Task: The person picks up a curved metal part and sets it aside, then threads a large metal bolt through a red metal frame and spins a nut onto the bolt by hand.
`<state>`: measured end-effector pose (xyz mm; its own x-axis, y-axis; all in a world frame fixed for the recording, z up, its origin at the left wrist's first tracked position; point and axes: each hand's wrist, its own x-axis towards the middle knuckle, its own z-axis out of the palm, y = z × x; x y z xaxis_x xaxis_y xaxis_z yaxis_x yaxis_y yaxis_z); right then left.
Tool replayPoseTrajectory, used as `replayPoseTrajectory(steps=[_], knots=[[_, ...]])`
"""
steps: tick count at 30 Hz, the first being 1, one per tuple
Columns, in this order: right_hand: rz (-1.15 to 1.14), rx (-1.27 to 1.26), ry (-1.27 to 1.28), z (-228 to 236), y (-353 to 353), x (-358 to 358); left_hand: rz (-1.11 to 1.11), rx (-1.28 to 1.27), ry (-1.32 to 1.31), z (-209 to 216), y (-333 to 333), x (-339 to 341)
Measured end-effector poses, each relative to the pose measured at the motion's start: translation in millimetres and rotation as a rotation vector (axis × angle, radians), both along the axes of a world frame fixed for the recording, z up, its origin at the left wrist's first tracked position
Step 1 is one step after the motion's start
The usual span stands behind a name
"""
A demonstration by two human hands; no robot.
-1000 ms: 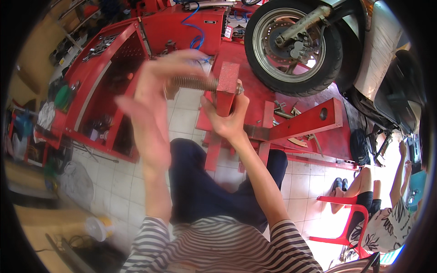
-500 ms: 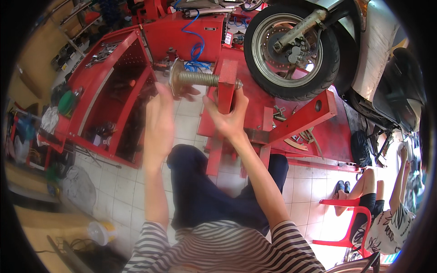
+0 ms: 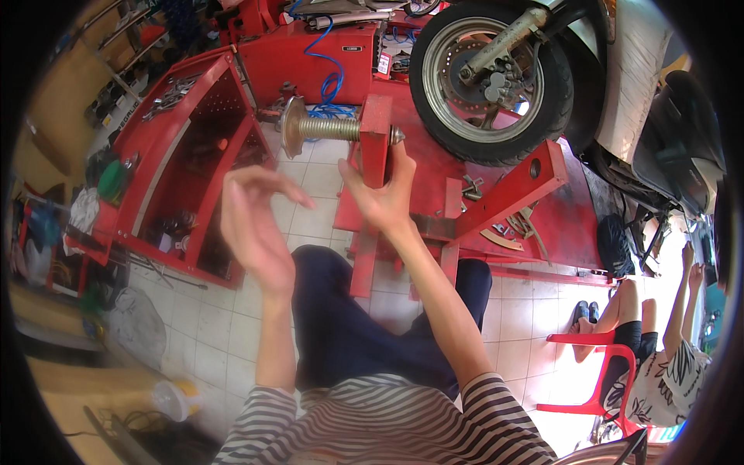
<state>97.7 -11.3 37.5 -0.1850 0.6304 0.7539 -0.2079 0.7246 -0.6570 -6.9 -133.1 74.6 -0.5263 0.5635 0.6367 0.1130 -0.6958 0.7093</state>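
Observation:
A thick threaded screw (image 3: 329,129) runs level through the top of a red upright post (image 3: 377,124). On its left end sits a round, worn metal disc (image 3: 293,129), and its pointed tip (image 3: 397,136) shows at the right. My right hand (image 3: 390,203) is wrapped round the post below the screw, thumb on the left side, fingers on the right and partly hidden. Below and left of the disc, my left hand (image 3: 254,221) is in the air, apart from it, fingers stretched out and slightly bent, a little blurred.
A motorcycle's front wheel (image 3: 492,85) stands on the red platform (image 3: 434,174) beyond. A slanted red arm (image 3: 511,198) and loose metal parts (image 3: 508,231) lie to the right. A red tool cabinet (image 3: 182,170) is at left. Another person sits on a red chair (image 3: 620,372).
My left hand has come away from beside the disc, moving left and down, and its fingers now point to the right. My right hand stays on the post.

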Motion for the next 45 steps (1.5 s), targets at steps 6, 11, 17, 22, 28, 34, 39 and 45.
replayPoseTrajectory(steps=[6,11,17,22,28,34,39,45], knots=[[-0.027,0.013,0.015,-2,3,0,0.082,-0.36,0.285,27,9,1],[0.013,0.038,0.024,-5,-3,1,-0.092,-0.136,0.107,49,26,4],[0.005,0.015,-0.003,-6,-3,4,0.054,0.118,0.31,40,11,12],[0.018,0.021,0.033,-3,-3,1,-0.162,-0.097,-0.099,-11,14,-3],[-0.008,0.048,0.022,-4,0,3,-0.207,-0.334,0.093,16,20,-17],[0.004,-0.02,-0.006,-5,0,-1,-0.028,-0.353,0.227,30,24,-6],[-0.061,-0.019,-0.024,-4,2,0,0.076,-0.562,0.314,43,20,-15],[-0.025,-0.03,-0.026,-18,-7,3,0.019,-0.135,0.34,59,16,-6]])
